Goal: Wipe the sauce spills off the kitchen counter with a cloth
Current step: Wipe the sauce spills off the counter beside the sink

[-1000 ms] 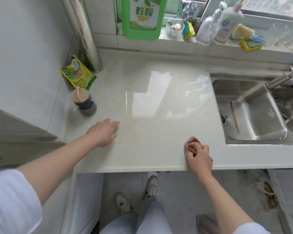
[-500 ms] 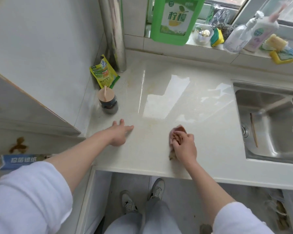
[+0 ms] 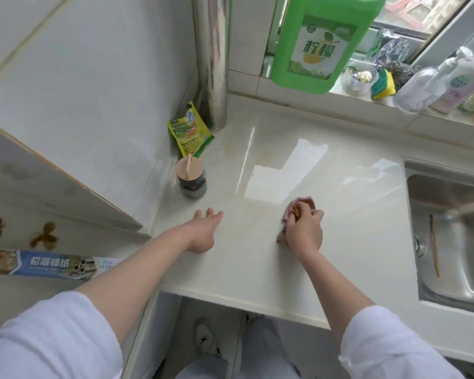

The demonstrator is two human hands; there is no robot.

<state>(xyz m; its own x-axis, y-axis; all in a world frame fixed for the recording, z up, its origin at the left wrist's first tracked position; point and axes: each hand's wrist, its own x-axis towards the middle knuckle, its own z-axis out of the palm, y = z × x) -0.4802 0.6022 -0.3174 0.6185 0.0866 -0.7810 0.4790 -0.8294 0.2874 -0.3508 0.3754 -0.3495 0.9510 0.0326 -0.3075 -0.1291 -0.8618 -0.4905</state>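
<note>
The right hand (image 3: 303, 232) grips the cloth (image 3: 298, 206) mid-table (image 3: 257, 269) while the left hand (image 3: 203, 232) rests flat with fingers straight; wiping looks underway, with faint brownish stains (image 3: 253, 214) left between the hands and farther back toward the jar (image 3: 190, 179).

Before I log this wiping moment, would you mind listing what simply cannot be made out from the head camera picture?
Head view only:
- Cloth: mostly hidden under the right hand gripping it; its full extent is unclear.
- Counter: window glare hides any faint sauce there.
- Left hand: palm contact hidden by its own back.
- Sink: cut off by the right edge.
- Green detergent jug: top cut off by the upper edge.
- Dark jar: contents hidden by its lid.
</note>
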